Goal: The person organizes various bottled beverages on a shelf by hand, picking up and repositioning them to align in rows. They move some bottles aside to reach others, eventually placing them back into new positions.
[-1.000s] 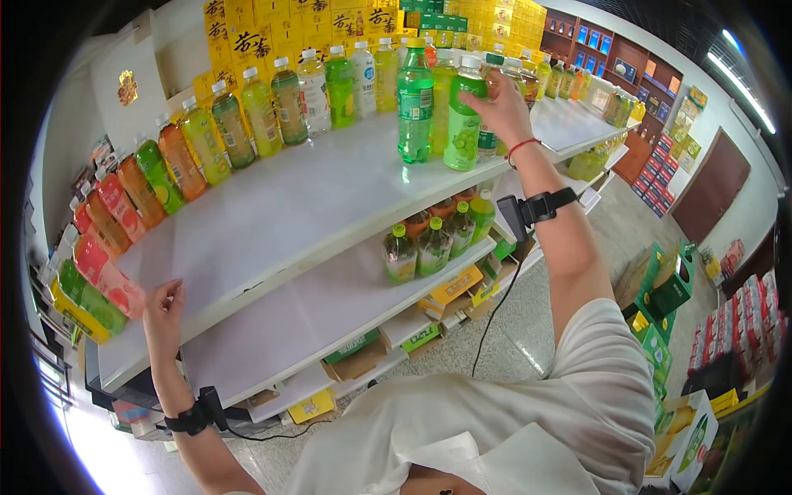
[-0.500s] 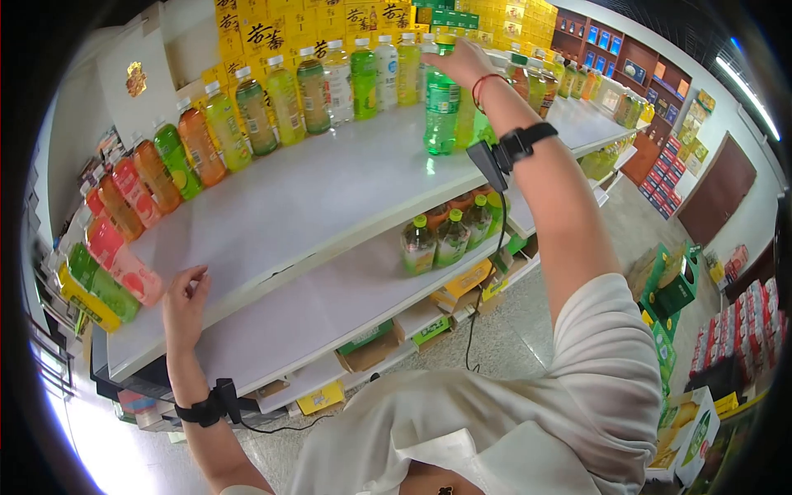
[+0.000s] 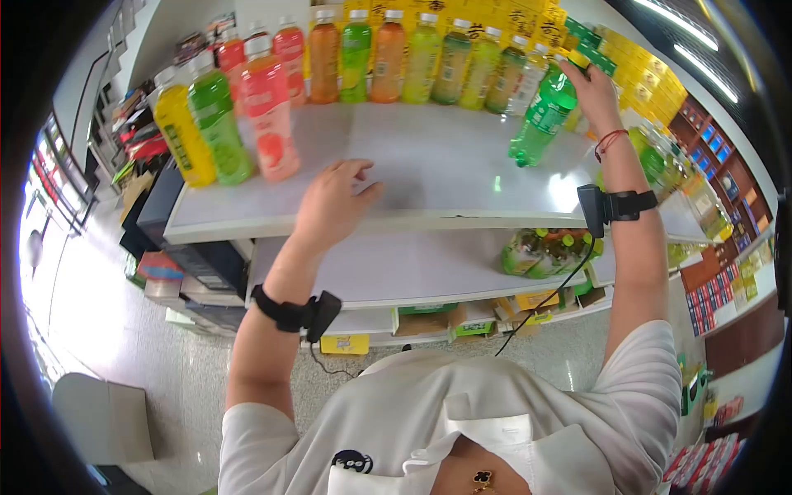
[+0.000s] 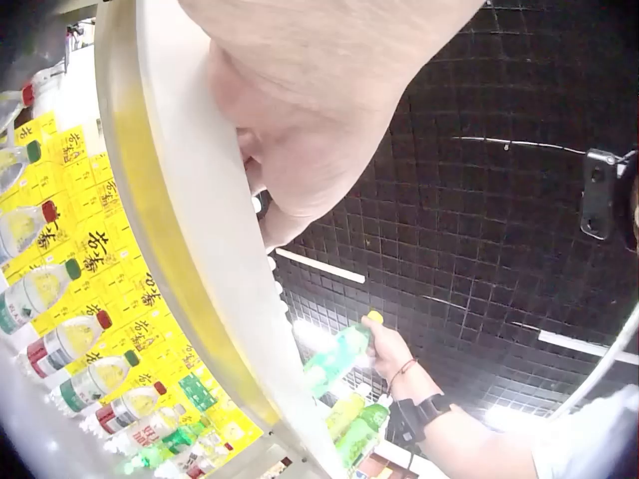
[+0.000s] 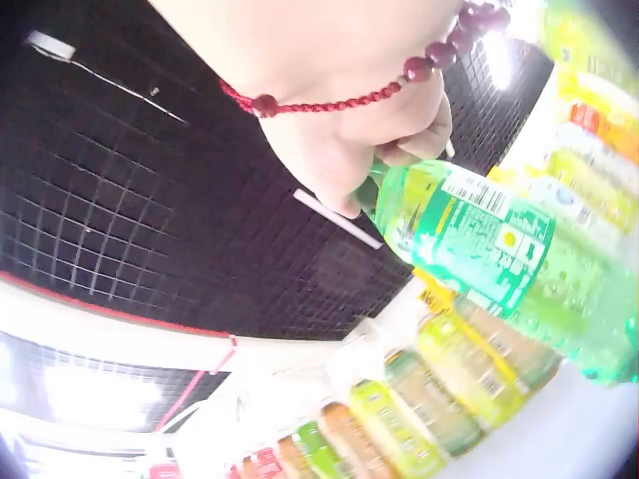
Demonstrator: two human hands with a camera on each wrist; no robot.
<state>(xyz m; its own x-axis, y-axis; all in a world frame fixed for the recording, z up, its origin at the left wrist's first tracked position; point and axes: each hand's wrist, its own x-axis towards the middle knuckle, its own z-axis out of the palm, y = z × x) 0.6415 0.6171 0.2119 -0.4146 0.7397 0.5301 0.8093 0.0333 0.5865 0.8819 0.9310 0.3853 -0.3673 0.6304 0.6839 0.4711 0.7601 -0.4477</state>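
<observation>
My right hand (image 3: 596, 97) grips a clear green soda bottle (image 3: 542, 120) by its neck, just under the yellow cap. The bottle leans, its base toward the left, over the white top shelf (image 3: 429, 177). In the right wrist view its green label with a barcode (image 5: 479, 244) faces the camera, and the fingers wrap the neck end. Loosely curled and holding nothing, my left hand (image 3: 334, 202) hovers at the shelf's front edge. Closest to it stands a pink peach drink bottle (image 3: 268, 115), beside a green bottle (image 3: 219, 124) and a yellow bottle (image 3: 183, 128).
Along the back of the shelf runs a row of drink bottles, orange ones (image 3: 324, 58) among them. More green bottles (image 3: 652, 157) stand at the right. The lower shelf (image 3: 388, 268) holds several bottles (image 3: 549, 252). Yellow cartons (image 3: 660, 82) are stacked behind.
The head view has turned left. My right hand, earlier at a light green grape bottle, then over the green soda bottle's top, now holds that soda bottle tilted and farther left along the shelf.
</observation>
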